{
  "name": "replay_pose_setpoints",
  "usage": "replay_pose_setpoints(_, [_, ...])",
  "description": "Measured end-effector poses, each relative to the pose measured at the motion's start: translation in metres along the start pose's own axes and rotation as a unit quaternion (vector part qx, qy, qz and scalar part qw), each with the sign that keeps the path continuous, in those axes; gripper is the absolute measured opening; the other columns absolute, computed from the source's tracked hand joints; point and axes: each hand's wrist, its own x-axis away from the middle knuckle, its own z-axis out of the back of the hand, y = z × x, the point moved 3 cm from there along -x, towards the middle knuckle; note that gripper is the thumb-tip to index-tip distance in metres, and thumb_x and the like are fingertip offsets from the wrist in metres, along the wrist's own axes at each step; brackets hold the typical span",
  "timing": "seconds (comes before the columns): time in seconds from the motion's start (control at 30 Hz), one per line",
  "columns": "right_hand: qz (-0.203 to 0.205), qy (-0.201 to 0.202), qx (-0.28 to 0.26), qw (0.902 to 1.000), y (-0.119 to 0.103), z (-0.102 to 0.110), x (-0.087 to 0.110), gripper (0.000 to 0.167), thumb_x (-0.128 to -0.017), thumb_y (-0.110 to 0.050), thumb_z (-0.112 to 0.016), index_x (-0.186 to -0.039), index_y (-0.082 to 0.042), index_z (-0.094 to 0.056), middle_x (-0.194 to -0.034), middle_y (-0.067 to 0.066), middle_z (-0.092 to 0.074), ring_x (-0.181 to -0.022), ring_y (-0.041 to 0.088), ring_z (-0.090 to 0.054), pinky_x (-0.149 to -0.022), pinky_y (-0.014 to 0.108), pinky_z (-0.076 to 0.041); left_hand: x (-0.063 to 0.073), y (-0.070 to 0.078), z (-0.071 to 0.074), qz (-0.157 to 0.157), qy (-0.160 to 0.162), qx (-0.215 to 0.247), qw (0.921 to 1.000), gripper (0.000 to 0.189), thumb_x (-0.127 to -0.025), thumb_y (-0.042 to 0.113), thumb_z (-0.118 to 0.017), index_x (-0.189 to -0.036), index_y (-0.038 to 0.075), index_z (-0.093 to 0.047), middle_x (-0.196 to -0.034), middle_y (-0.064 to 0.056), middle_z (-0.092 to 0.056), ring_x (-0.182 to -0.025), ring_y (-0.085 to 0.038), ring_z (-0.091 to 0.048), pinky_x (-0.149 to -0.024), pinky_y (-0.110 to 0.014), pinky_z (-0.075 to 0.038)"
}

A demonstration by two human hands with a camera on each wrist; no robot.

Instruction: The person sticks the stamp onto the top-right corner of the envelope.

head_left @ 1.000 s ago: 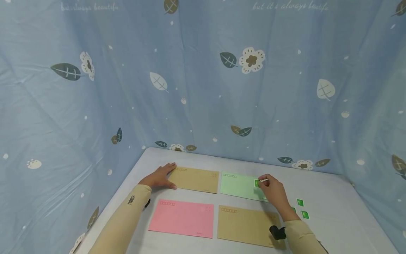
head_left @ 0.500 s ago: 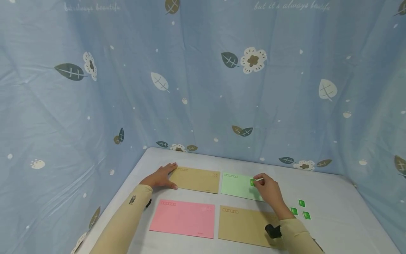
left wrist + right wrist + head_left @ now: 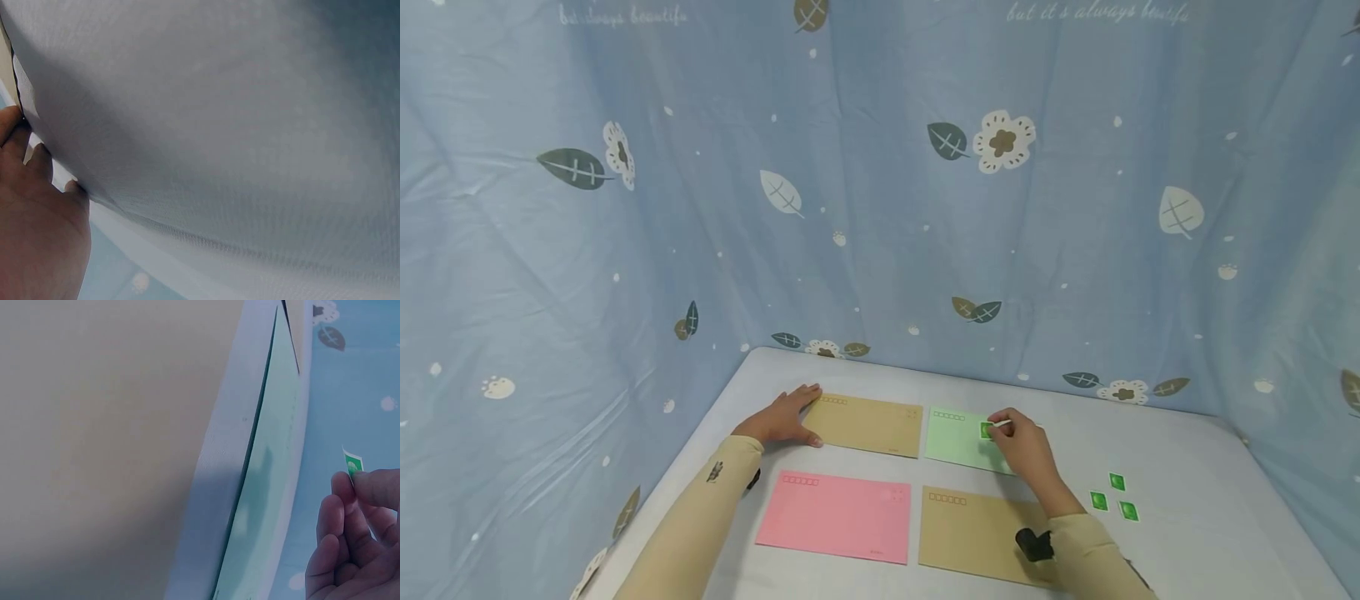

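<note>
Between thumb and forefinger, my right hand pinches a small green stamp with a white border. In the head view it overlaps the light green envelope at the back right, whose right end the hand hides. The right wrist view shows the stamp upright at the fingertips, with the other fingers curled below. My left hand rests with spread fingers and thumb at the left end of the back tan envelope. Its fingers appear at the left edge of the left wrist view.
A pink envelope lies front left, and another tan envelope front right, partly under my right forearm. Three loose green stamps lie on the white tabletop at the right. A blue patterned curtain surrounds the table.
My right hand has moved left with the stamp, further over the light green envelope. All three loose stamps now show in full. My left hand keeps its place, and the head view has turned slightly.
</note>
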Motion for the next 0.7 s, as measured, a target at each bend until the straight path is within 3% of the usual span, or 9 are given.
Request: replay_pose_setpoints(0.7, [0.001,-0.013,-0.018,0.9998,-0.02,-0.02,-0.004,0.015,-0.099,-0.016,-0.067,-0.111,-0.007,-0.068,-0.085,0.005,-0.068,-0.07,0.015,-0.058,-0.059,0.03,-0.044,-0.002,-0.001,-0.002,0.013,-0.007,-0.005,0.9999,0.113,-0.074,0.041,-0.091,-0.16,0.003,-0.028,-0.168,-0.014,-0.021,-0.155,-0.038,-0.012,-0.126,-0.054,-0.006])
